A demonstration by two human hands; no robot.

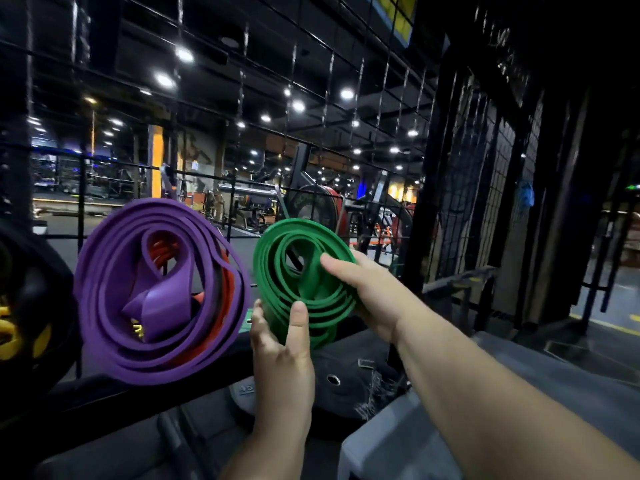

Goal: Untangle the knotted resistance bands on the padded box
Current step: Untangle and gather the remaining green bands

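Observation:
A coiled green resistance band stands on edge at the centre. My left hand grips its lower edge, thumb on the front face. My right hand holds its right side, with the index finger laid across the coil's middle. To the left stands a bigger purple coiled band with a red band wound inside and behind it. Neither hand touches the purple coil. Both coils rest along a dark ledge against a wire mesh fence.
A black weight plate with yellow lettering stands at the far left. Below the hands lie a dark weight plate and a grey block. Gym machines show behind the mesh. A dark mesh wall rises at the right.

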